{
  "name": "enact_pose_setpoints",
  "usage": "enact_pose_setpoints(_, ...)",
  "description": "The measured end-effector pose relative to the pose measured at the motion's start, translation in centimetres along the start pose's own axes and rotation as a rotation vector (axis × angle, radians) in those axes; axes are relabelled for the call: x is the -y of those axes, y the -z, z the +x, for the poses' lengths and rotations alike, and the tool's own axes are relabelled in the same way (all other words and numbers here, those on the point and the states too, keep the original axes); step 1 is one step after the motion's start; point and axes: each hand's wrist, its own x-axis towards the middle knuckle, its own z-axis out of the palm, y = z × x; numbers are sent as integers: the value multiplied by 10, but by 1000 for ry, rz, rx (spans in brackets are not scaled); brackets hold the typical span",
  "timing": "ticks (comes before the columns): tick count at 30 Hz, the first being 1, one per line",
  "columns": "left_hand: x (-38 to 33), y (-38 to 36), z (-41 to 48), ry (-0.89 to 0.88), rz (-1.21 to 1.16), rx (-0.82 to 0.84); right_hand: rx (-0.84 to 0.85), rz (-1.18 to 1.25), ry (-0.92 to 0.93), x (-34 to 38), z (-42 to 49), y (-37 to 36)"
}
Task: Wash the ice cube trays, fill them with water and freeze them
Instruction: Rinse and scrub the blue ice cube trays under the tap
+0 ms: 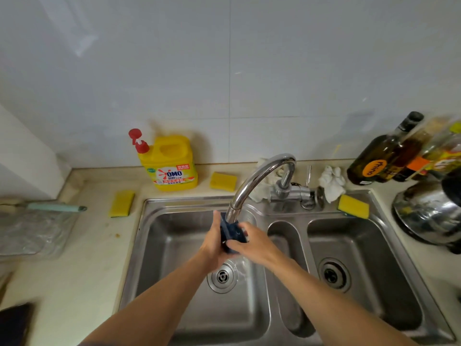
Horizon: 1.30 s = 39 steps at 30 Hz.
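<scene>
A small dark blue ice cube tray [230, 232] is held upright under the spout of the chrome tap [259, 181], over the left basin of the steel sink [159, 258]. My left hand [214, 245] grips the tray from the left and below. My right hand [252, 242] grips it from the right, fingers curled over its front. Water runs down onto the basin floor beside the drain [222, 275]. Most of the tray is hidden by my hands and the spout.
A yellow OMO detergent jug [172, 166] stands behind the sink. Three yellow sponges lie around it [122, 203], [223, 181], [353, 206]. Oil bottles [384, 153] and a steel kettle [426, 213] crowd the right counter. A plastic-wrapped bundle [32, 228] lies at the left.
</scene>
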Motion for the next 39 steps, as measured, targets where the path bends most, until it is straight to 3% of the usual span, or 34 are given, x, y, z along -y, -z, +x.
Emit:
enact_pose_setpoints(7, 2, 5, -1, -78, 224, -14, -61, 170, -93, 7, 0, -11)
enact_pose_setpoints(16, -16, -4, 8, -288, 811, -116, -138, 467, -178, 7, -4, -8)
enact_pose_setpoints(22, -20, 3, 11, -376, 914, -24, -136, 585, -172, 7, -8, -17)
enact_pose_setpoints(31, -30, 13, 12, -475, 1079, -68, -172, 649, -129, 11, -9, -34)
enact_pose_setpoints(39, -31, 18, 9, -460, 1137, -33, -165, 736, -138, 9, -10, -42)
